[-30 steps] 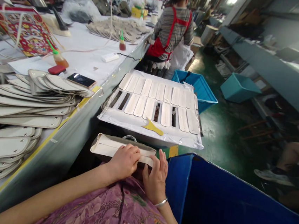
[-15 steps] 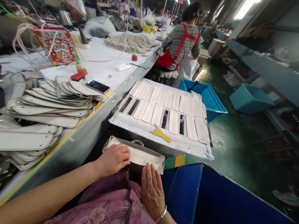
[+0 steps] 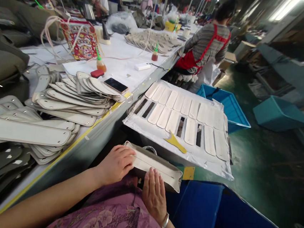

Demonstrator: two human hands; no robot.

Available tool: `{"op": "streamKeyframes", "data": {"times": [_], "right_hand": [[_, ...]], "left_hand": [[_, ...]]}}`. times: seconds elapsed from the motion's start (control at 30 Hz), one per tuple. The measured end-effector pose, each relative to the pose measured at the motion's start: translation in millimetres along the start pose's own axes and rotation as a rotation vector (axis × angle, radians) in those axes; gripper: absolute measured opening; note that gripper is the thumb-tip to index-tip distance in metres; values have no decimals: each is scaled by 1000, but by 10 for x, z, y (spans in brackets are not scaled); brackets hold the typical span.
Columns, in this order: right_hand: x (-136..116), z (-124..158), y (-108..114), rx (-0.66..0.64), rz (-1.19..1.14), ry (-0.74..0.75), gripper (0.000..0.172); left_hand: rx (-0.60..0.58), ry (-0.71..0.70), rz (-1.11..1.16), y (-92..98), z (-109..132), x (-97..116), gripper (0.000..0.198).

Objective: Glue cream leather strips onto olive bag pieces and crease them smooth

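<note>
A long cream-and-grey folded strap piece [image 3: 160,166] lies across my lap in front of me. My left hand [image 3: 116,164] is curled over its left end, fingers closed on the near edge. Beside it, my right hand [image 3: 154,193] lies flat with fingers stretched out, pressing the piece's near edge at the middle. I wear a purple flowered garment and a silver bracelet on the right wrist.
A white rack [image 3: 183,122] with several cream strips and a yellow scraper [image 3: 175,142] stands ahead. Stacks of cream straps [image 3: 70,95] and a phone [image 3: 115,85] lie on the worktable at left. A blue bin [image 3: 227,221] is at right. A person in a red apron [image 3: 206,51] sits farther along.
The view swung left and up. The strap piece has turned, its right end now nearer me and lower; my right hand flattened onto it while my left stayed on the left end.
</note>
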State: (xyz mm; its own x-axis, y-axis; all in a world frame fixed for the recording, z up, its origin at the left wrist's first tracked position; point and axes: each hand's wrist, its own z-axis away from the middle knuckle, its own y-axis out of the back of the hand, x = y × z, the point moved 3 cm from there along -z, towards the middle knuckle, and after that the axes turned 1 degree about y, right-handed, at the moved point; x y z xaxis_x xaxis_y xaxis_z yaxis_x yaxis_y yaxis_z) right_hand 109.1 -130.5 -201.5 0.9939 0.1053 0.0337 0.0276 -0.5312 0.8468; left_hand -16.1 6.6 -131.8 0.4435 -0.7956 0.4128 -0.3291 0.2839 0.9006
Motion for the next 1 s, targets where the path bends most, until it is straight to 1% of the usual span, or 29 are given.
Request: {"op": "streamKeyframes", "data": {"times": [0.17, 0.27, 0.37, 0.5, 0.57, 0.67, 0.77, 0.83, 0.93, 1.0], "right_hand": [[-107, -112, -103, -78, -97, 25, 44], [-191, -222, -146, -98, -91, 69, 43], [-266, -352, -162, -78, -69, 105, 40], [-404, -545, -214, -64, -138, 134, 41], [-493, -637, -276, -82, -165, 134, 41], [-554, -709, -360, -100, -165, 119, 41], [-433, -599, -307, -89, -160, 156, 43], [-261, -413, -170, -78, -131, 147, 43], [6, -96, 112, -85, -50, 39, 42], [132, 35, 300, -111, -29, 11, 45]], "left_hand": [[88, 68, 8, 44, 81, -171, 8], [106, 29, 73, 74, 130, -239, 11], [117, -12, 150, 97, 171, -294, 15], [143, -26, 212, 91, 211, -376, 17], [177, 18, 239, 66, 230, -421, 19], [244, 158, 286, -2, 262, -467, 20], [259, 244, 302, -75, 283, -461, 23], [225, 235, 280, -82, 273, -443, 31], [110, 115, 147, -13, 181, -403, 43], [-17, -16, 2, 30, 47, -349, 55]]}}
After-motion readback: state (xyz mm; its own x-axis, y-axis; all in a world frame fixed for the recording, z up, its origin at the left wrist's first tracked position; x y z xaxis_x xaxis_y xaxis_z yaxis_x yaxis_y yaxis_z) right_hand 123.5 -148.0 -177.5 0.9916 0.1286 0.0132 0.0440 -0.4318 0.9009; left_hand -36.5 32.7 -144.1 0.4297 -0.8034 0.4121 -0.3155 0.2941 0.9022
